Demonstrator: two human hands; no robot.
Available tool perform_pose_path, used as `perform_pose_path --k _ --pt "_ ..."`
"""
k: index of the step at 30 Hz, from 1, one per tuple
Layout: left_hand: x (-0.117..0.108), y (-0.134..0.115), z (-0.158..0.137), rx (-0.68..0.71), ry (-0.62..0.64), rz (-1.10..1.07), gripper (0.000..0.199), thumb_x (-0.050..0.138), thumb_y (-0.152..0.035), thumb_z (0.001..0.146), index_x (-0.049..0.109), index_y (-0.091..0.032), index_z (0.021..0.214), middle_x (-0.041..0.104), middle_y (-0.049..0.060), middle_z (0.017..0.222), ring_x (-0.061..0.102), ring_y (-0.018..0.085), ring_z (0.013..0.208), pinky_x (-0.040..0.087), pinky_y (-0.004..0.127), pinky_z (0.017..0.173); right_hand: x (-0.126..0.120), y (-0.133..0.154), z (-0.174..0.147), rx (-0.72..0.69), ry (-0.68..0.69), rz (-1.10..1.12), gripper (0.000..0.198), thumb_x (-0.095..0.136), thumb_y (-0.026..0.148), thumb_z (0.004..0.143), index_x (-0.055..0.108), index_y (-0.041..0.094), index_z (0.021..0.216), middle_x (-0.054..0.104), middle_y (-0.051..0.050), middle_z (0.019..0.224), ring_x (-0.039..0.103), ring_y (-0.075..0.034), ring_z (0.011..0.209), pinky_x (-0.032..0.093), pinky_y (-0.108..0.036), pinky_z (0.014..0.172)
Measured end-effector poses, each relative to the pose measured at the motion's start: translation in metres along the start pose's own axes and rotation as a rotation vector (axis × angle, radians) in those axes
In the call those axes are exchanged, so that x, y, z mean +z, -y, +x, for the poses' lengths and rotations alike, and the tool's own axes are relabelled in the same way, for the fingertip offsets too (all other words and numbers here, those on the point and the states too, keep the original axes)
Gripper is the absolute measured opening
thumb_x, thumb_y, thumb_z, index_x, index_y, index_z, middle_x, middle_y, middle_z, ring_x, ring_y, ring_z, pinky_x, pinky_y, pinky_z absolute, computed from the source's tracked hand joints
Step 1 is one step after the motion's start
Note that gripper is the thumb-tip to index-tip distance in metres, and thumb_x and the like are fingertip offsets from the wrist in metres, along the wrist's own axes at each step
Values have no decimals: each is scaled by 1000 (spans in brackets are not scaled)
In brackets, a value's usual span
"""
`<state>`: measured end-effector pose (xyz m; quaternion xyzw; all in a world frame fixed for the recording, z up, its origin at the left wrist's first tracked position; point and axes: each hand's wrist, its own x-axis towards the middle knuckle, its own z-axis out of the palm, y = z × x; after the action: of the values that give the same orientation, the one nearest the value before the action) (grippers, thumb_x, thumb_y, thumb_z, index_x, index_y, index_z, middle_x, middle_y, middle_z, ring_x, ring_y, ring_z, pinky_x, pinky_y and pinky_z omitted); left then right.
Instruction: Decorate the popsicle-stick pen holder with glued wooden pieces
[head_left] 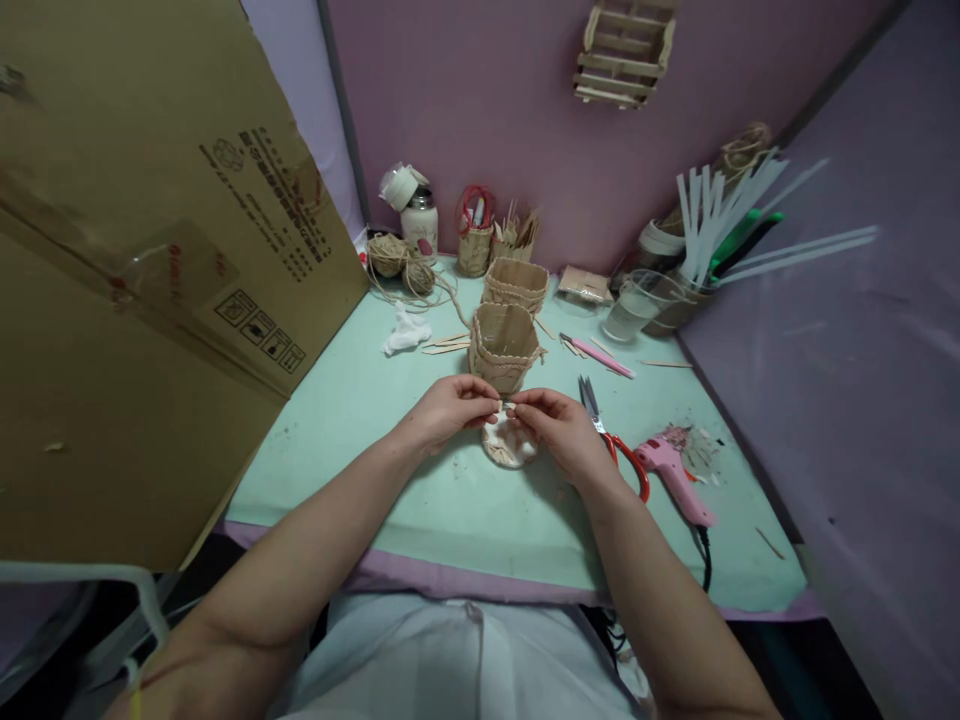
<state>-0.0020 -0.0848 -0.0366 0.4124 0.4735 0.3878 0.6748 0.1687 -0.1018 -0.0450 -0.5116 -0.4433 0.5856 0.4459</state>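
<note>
My left hand and my right hand meet at the middle of the table, fingertips pinched close together. Between them are small pale bits, perhaps wood slivers, too small to name surely. Just below the fingertips lies a small round piece with a white middle and a tan rim, partly covered by my right fingers. Directly beyond stands a woven tan basket, with a second similar basket behind it. Red-handled scissors lie right of my right hand, and farther right is a pink glue gun.
A large cardboard box walls off the left side. Twine balls, a white bottle and crumpled tissue sit back left. A pink pen-like tool, a clear cup and white glue sticks are at right.
</note>
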Motion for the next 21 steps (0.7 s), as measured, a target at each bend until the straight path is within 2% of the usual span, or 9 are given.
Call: perform_pose_path --k 10,14,21 --pt "2 3 1 63 12 46 11 71 -16 67 64 -13 75 63 1 67 61 10 64 48 23 63 -1 -2 1 -61 -1 -41 22 75 31 65 71 19 84 69 -1 73 60 -14 64 44 -27 62" --pt "3 2 -1 45 11 35 11 72 -15 67 64 -13 75 63 1 66 64 12 65 50 24 65 -1 -2 1 -78 -14 -50 18 74 30 66 68 19 79 64 1 66 55 -11 58 41 -24 57" --pt "5 -1 -4 -38 20 -38 13 74 -13 67 64 -12 74 64 2 67 65 11 63 52 21 60 -1 -4 0 -114 38 -102 20 69 33 71 70 19 86 67 -2 74 57 -14 65 43 -27 62"
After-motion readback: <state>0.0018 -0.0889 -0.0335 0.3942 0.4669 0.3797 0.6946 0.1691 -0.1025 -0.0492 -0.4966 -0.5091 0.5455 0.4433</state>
